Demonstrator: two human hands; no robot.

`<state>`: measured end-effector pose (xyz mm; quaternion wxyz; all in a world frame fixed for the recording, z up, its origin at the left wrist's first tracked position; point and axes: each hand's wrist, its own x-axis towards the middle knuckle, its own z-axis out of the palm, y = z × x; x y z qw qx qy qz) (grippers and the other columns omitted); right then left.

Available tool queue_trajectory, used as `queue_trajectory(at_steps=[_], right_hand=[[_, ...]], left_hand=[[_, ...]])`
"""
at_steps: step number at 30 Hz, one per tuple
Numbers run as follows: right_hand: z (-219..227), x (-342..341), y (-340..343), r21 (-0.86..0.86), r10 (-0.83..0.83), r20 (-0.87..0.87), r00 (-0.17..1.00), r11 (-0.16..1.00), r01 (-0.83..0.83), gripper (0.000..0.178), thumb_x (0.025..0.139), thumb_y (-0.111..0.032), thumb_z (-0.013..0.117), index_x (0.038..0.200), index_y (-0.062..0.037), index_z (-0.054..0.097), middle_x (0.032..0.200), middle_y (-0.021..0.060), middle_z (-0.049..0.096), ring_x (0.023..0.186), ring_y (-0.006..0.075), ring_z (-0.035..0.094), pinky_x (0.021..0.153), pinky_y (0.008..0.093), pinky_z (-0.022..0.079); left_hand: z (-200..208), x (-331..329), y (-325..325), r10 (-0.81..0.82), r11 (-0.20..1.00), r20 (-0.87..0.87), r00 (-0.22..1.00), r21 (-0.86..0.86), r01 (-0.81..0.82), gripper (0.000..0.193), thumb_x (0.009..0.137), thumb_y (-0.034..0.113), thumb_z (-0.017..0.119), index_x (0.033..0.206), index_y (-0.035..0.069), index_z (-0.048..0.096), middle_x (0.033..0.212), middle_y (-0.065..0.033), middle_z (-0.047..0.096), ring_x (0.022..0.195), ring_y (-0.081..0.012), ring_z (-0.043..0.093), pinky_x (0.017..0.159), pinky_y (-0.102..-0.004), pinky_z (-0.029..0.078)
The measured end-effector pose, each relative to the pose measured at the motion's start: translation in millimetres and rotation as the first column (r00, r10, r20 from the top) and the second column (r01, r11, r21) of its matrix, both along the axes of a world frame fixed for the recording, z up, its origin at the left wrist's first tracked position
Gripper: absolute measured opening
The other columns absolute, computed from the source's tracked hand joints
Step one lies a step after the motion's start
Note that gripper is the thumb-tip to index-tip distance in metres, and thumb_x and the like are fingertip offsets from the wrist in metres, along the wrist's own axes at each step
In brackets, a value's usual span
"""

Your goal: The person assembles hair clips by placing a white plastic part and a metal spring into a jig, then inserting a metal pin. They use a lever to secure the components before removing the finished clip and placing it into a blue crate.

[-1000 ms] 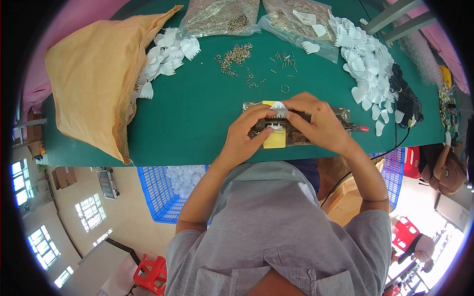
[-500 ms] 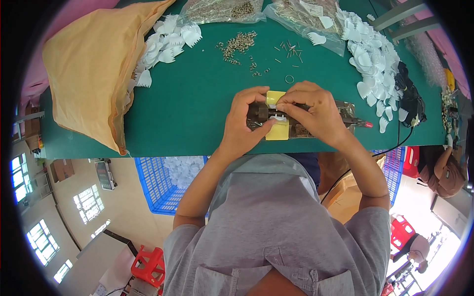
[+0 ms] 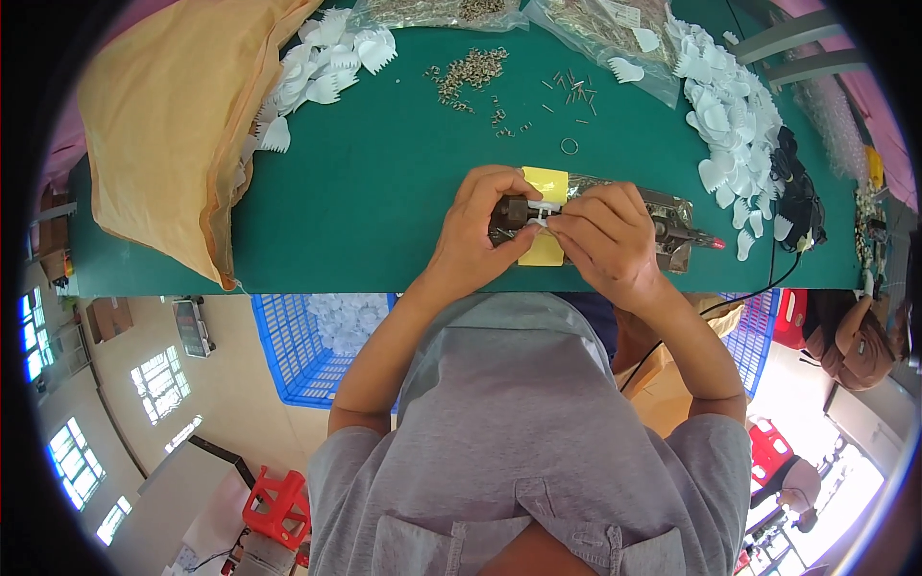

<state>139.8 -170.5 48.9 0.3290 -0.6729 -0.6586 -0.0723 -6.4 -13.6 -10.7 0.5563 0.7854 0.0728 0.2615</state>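
Note:
A small white plastic piece [image 3: 543, 210] sits over a dark metal fixture [image 3: 514, 213] between two yellow pads, an upper pad [image 3: 547, 182] and a lower pad [image 3: 544, 252]. My left hand [image 3: 473, 228] curls round the fixture's left side, index finger at the top and thumb at the bottom, gripping the white piece. From the right, my right hand [image 3: 612, 238] pinches with thumb and fingertips at the white piece's right edge. Whatever lies in that pinch is too small to make out. The fixture's long metal part [image 3: 677, 230] extends rightward to a red tip.
Small metal clips [image 3: 473, 72], thin pins [image 3: 576, 91] and a ring [image 3: 570, 146] lie beyond my hands. White comb-edged pieces [image 3: 735, 134] are heaped at right, more [image 3: 336, 67] beside a yellow sack [image 3: 158, 144]. A black cable [image 3: 759, 293] crosses the table's front edge; a blue basket [image 3: 288, 370] stands below.
My right hand has come down from the upper yellow pad to the middle of the white piece, fingers now more bunched. My left hand keeps its place round the fixture. The view has shifted slightly.

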Motion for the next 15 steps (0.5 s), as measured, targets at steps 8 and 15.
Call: queue_trajectory(at_steps=[8, 15], right_hand=[[-3, 3, 0, 0.020, -0.027, -0.026, 0.999, 0.999, 0.028, 0.024, 0.073, -0.005, 0.082, 0.095, -0.0058, 0.073, 0.094, 0.0058, 0.067, 0.088, 0.0274, 0.064, 0.077, 0.0393, 0.050], [3, 69, 19, -0.307, -0.386, -0.325, 0.864, 0.907, 0.289, 0.017, 0.088, -0.009, 0.074, 0.104, -0.0031, 0.073, 0.092, 0.0090, 0.073, 0.082, 0.0238, 0.071, 0.076, 0.0375, 0.057]], left_hand=[[6, 1, -1, 0.037, 0.999, -0.038, 0.999, 0.036, -0.035, 0.047, 0.080, -0.001, 0.085, 0.121, 0.006, 0.063, 0.121, -0.0091, 0.064, 0.115, -0.0253, 0.062, 0.097, -0.0350, 0.053], [13, 1, 1, 0.008, 0.974, -0.018, 1.000, 0.228, -0.004, 0.039, 0.082, 0.001, 0.082, 0.119, 0.008, 0.069, 0.115, -0.0066, 0.067, 0.113, -0.0283, 0.059, 0.092, -0.0382, 0.052]])
